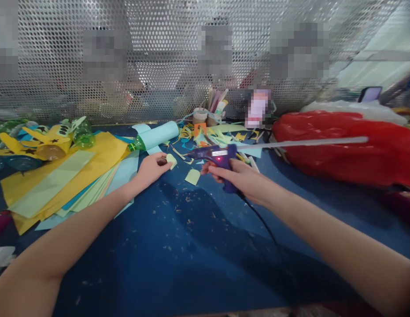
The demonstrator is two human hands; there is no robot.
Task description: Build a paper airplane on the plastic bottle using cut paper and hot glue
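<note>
My left hand (155, 167) pinches a small pale green paper piece (171, 161) between thumb and fingers, just above the blue table (148, 255). In my right hand (238, 176) is a dark blue hot glue gun (228, 164), its nozzle pointing left toward that paper. A red light glows on the gun's side, and a long glue stick (304, 143) sticks out of its back. Between the hands a second pale green cutout (192, 177), rounded on one side, lies on the table. Behind my left hand lies a green bottle wrapped in light blue paper (160, 136).
Yellow, green and blue paper sheets (53, 185) pile up at left, below decorated bottle crafts (56, 136). Paper scraps (205, 132) and cups of sticks (209, 115) stand toward the perforated metal screen (158, 53). A red plastic bag (340, 149) bulges at right. The gun's cord (264, 224) trails toward me.
</note>
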